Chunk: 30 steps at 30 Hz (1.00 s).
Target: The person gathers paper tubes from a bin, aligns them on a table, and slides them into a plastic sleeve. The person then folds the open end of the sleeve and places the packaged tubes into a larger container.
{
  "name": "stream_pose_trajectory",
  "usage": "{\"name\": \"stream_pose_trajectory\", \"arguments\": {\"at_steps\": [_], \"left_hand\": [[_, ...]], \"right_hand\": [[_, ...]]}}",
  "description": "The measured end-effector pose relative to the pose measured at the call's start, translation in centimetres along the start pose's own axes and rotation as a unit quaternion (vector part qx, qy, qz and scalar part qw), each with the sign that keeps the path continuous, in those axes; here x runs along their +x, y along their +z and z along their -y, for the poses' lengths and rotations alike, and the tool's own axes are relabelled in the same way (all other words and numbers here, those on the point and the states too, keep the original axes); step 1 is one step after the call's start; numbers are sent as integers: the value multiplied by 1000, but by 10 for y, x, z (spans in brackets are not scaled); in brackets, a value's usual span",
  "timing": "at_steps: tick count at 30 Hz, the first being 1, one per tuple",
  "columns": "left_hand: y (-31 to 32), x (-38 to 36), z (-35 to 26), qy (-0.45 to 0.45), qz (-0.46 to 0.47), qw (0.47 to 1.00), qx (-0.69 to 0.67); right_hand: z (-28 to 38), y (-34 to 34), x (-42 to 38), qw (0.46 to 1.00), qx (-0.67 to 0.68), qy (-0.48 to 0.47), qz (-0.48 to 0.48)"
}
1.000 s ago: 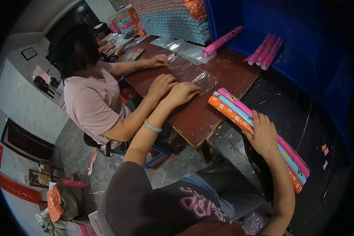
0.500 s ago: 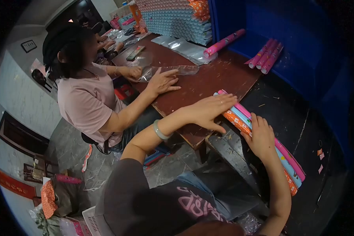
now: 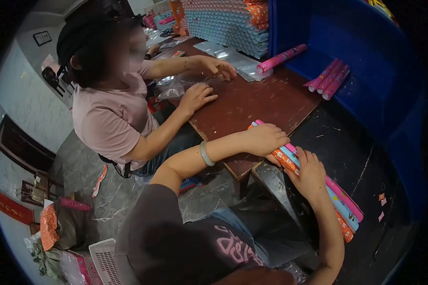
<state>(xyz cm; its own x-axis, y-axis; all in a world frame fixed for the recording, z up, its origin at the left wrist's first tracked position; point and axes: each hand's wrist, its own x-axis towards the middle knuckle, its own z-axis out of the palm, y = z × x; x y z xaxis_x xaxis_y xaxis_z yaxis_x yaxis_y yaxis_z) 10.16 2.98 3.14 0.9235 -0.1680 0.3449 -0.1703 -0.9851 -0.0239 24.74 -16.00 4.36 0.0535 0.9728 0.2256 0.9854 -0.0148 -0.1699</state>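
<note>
Three patterned wrapping paper rolls, a pink one (image 3: 345,198), a light blue one (image 3: 342,208) and an orange one (image 3: 345,230), lie side by side on the black work surface. My left hand (image 3: 265,140), with a pale bangle on its wrist, is closed around them near their far end. Closer to me, my right hand (image 3: 311,174) curls over the same bundle, thumb on the orange side and fingers across the top. The near ends stick out past my right forearm. The undersides of the rolls are hidden.
A co-worker (image 3: 111,114) sits at left by the brown table (image 3: 252,102), hands over clear plastic bags (image 3: 173,89). One pink roll (image 3: 281,58) and three more pink rolls (image 3: 329,80) lie by the blue bin wall (image 3: 347,42). Stacked rolls (image 3: 223,26) stand behind.
My left hand has gone from lying flat across the rolls to curling around them. My right hand stays on the bundle. The co-worker's far hand has lifted and reached out across the table.
</note>
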Motion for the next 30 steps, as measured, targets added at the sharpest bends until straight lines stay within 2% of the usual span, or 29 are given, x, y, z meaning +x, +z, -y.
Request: {"name": "stream_pose_trajectory", "arguments": {"at_steps": [3, 11, 20, 23, 25, 30], "left_hand": [[0, -8, 5, -8, -4, 1000, 5], [-13, -50, 41, -78, 1, 997, 22], [-18, -53, 36, -67, -11, 997, 31], [-24, -52, 37, -68, 7, 997, 38], [-26, -51, 37, -65, -4, 997, 34], [-29, -51, 38, -60, -19, 998, 30]], "right_hand": [[3, -6, -3, 999, 5, 36, 20], [-48, -19, -41, 999, -38, 14, -4], [-38, -12, -42, 998, -58, 9, -37], [-34, -12, -44, 998, -44, 28, -21], [-35, -9, -46, 996, -58, 10, -63], [-28, -13, -45, 997, -55, 29, -52]]}}
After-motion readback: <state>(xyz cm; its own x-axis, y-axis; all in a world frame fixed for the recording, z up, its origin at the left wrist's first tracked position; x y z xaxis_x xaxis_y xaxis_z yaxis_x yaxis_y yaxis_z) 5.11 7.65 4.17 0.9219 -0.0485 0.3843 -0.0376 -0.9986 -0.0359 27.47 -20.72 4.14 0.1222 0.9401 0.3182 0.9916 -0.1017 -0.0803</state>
